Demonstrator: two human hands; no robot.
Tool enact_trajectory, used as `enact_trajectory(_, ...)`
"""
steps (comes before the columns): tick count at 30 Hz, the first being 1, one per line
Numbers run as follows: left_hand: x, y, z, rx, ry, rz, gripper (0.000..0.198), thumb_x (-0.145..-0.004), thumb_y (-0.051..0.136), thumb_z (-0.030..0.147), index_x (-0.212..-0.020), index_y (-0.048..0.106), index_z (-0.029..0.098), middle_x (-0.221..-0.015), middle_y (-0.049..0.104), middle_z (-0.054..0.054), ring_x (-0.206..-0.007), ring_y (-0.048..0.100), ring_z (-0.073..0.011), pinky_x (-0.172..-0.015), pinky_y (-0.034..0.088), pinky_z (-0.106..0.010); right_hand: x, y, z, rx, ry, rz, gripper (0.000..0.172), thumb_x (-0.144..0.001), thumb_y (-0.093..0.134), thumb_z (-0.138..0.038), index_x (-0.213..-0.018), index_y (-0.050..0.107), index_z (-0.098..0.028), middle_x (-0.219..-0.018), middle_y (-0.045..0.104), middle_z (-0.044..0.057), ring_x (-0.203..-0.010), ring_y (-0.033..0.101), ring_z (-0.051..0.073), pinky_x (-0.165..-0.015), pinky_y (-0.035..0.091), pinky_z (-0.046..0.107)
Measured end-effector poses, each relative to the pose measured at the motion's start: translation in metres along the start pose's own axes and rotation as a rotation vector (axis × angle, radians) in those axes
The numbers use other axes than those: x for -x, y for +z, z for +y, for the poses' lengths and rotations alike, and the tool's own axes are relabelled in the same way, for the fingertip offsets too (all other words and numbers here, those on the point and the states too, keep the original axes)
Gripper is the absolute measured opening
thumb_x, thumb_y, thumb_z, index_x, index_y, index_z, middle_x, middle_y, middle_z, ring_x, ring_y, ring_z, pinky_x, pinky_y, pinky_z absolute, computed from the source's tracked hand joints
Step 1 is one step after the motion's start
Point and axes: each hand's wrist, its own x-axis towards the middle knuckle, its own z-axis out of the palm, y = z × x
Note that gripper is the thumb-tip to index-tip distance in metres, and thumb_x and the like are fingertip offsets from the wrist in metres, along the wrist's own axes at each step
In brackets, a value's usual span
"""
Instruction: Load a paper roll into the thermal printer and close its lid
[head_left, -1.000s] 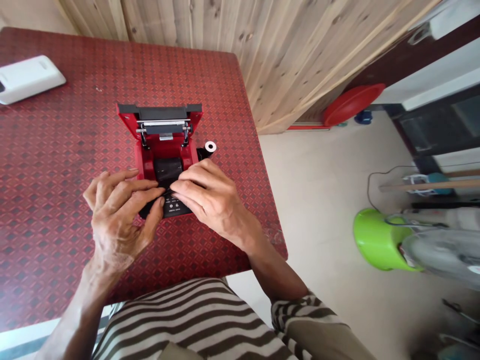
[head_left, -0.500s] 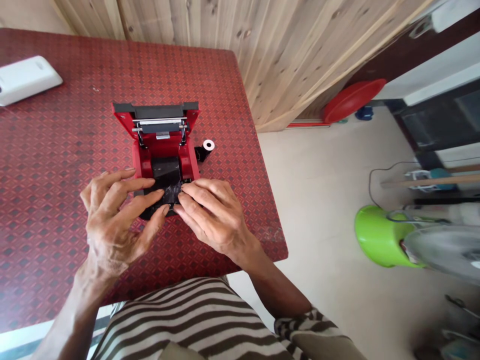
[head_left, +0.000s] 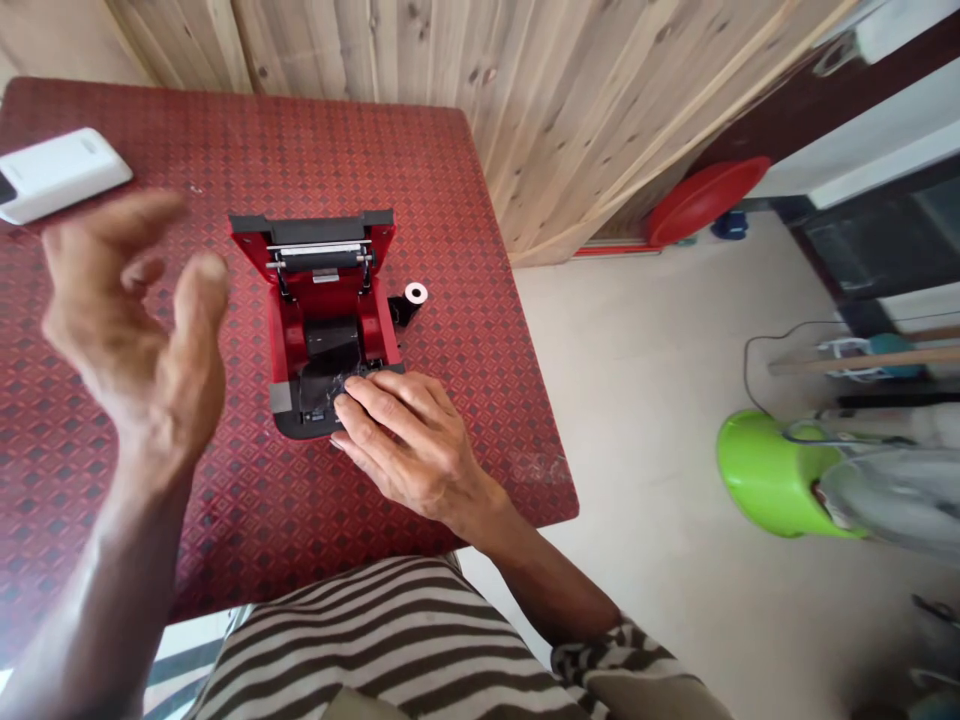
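Note:
A small red and black printer (head_left: 279, 330) sits on the table with its lid (head_left: 330, 232) raised. Inside it lies a black roll (head_left: 334, 338), and a strip of glossy black film (head_left: 321, 384) runs from it over the front edge. My right hand (head_left: 409, 440) rests at the printer's front right, its fingers together and closed on the film; the thumb side is partly hidden. Off to the left, my left hand (head_left: 142, 320) hovers above the table, blurred, holding nothing, with thumb and fingers apart.
Right of the printer stands a small black roll with a white end (head_left: 415, 294). A white phone-like device (head_left: 64, 175) lies at the table's far left. Wooden panelling (head_left: 360, 50) borders the back of the red patterned table (head_left: 480, 330). A green bucket-like object (head_left: 765, 475) is on the floor.
My left hand has let go of the film and moved up and left, away from the printer. My right hand has shifted slightly left, staying on the film.

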Motion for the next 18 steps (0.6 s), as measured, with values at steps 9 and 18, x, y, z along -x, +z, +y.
enact_trajectory(9, -0.045, 0.029, -0.013, 0.373, -0.384, -0.263, 0.049, -0.092, 0.071, 0.035, -0.133, 0.069, 0.009, -0.140, 0.073, -0.012, -0.144, 0.062, -0.0362, -0.113, 0.054, -0.050, 0.002, -0.001, -0.007, 0.008, 0.038, -0.002, 0.024, -0.106, 0.074, -0.025, -0.127, 0.078, -0.014, -0.129, 0.084, 0.013, -0.122, 0.074, 0.025, -0.107, 0.060, 0.041)
enact_trajectory(18, 0.036, 0.002, -0.023, 0.458, -0.531, -0.335, 0.072, -0.077, 0.095, 0.038, -0.143, 0.072, 0.019, -0.160, 0.066, -0.016, -0.152, 0.057, -0.0394, -0.129, 0.043, -0.060, 0.008, -0.005, -0.013, -0.063, 0.218, -0.065, 0.031, -0.106, 0.074, -0.035, -0.135, 0.073, -0.024, -0.164, 0.065, 0.017, -0.160, 0.054, 0.033, -0.128, 0.050, 0.058)
